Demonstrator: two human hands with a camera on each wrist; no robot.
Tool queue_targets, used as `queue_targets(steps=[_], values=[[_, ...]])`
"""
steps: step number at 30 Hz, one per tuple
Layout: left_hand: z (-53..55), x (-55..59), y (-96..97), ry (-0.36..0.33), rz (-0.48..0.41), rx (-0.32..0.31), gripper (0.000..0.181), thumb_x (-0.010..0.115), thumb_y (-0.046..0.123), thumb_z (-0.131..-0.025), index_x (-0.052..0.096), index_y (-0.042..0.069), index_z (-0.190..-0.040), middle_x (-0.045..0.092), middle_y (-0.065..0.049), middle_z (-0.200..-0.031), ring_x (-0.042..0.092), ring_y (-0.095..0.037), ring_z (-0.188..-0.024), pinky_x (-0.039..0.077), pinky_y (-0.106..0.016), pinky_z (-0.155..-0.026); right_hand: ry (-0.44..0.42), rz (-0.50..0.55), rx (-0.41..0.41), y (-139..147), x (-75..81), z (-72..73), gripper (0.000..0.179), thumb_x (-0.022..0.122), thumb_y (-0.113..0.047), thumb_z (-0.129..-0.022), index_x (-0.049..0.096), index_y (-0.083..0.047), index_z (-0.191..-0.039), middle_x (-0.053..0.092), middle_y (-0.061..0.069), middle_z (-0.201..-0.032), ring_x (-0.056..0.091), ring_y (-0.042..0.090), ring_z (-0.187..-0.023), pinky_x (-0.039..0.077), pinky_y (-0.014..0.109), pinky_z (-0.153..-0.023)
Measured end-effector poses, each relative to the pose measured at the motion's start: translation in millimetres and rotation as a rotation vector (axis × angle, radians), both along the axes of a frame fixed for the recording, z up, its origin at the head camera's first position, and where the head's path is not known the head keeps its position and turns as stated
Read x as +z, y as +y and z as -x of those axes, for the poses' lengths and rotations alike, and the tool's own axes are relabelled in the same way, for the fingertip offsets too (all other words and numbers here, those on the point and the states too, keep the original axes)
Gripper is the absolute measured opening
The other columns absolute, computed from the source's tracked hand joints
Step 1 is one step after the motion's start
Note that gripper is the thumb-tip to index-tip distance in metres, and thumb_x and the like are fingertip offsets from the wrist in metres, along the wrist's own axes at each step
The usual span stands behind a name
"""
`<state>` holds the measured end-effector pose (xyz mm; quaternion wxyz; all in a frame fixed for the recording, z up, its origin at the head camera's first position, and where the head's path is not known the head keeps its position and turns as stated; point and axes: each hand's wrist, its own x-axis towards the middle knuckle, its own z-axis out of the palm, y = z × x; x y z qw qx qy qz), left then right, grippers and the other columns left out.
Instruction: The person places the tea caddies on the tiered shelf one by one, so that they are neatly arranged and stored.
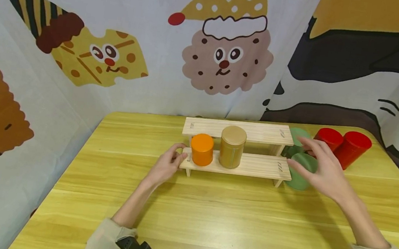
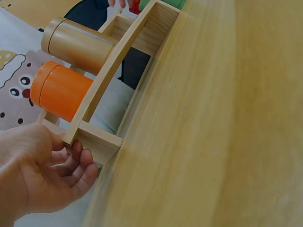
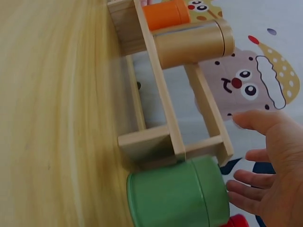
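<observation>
A two-step wooden rack (image 1: 253,169) stands on the table. On its lower step sit an orange canister (image 1: 202,150) at the left and a gold canister (image 1: 232,149) beside it. My left hand (image 2: 40,172) pinches the left end of that step, thumb above and fingertips beneath its edge. At the rack's right end, my right hand (image 1: 325,171) hovers with spread fingers and holds nothing. Below it, a green canister (image 3: 175,194) stands close against the rack's end. Another green canister (image 1: 299,133) is behind, partly hidden by the rack and hand.
Two red canisters (image 1: 356,147) stand at the back right, one partly covered by my right hand. The wood-grain table (image 1: 206,224) stretches toward me in front of the rack. A cloth backdrop (image 1: 161,99) with cartoon prints hangs behind the table's far edge.
</observation>
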<state>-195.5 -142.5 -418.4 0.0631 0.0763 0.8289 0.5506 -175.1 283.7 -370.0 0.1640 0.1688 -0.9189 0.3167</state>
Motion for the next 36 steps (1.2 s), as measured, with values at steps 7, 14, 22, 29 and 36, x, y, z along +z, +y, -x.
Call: queue_targets(steps=[7,14,22,29,36], values=[[0.5,-0.7,-0.1,0.004,-0.003,-0.002,0.039,0.051,0.019,-0.108,0.048,0.004,-0.144,0.059,-0.011,-0.087,0.058,-0.021,-0.079,0.058,-0.039,-0.079,-0.082,-0.013,-0.027,12,-4.8,-3.9,0.071,0.081,-0.031,-0.087,0.049,-0.006,-0.146,0.045,0.022,-0.14,0.045,0.042,-0.123,0.037,0.036,-0.109],[0.6,-1.0,-0.3,0.005,0.002,0.0,0.038,0.051,0.019,-0.108,0.048,0.006,-0.144,0.06,-0.012,-0.088,0.059,-0.023,-0.08,0.058,-0.039,-0.079,-0.127,-0.049,-0.037,21,-11.2,-6.2,0.072,0.081,-0.033,-0.087,0.049,-0.003,-0.144,0.041,0.026,-0.143,0.036,0.046,-0.13,0.032,0.076,-0.096],[0.6,-2.1,-0.4,0.009,-0.001,-0.001,0.039,0.052,0.019,-0.108,0.048,0.005,-0.144,0.058,-0.011,-0.086,0.058,-0.024,-0.078,0.058,-0.039,-0.078,-0.158,-0.111,0.002,27,-20.3,-4.3,0.074,0.084,-0.031,-0.085,0.048,-0.003,-0.143,0.041,0.029,-0.142,0.04,0.048,-0.124,0.037,0.075,-0.09],[-0.1,-2.0,-0.8,0.016,-0.009,-0.01,0.039,0.051,0.019,-0.108,0.047,0.004,-0.144,0.057,-0.011,-0.086,0.057,-0.022,-0.078,0.058,-0.039,-0.079,-0.148,-0.134,0.006,28,-22.6,-2.9,0.075,0.085,-0.032,-0.083,0.05,-0.002,-0.141,0.042,0.031,-0.141,0.041,0.05,-0.123,0.037,0.076,-0.091],[0.1,-1.2,-0.6,0.015,-0.005,-0.009,0.038,0.05,0.018,-0.108,0.048,0.005,-0.144,0.056,-0.011,-0.084,0.055,-0.021,-0.076,0.058,-0.039,-0.079,-0.126,-0.122,-0.025,27,-21.5,-2.8,0.076,0.087,-0.034,-0.08,0.053,0.001,-0.138,0.046,0.032,-0.14,0.042,0.051,-0.124,0.037,0.076,-0.091]])
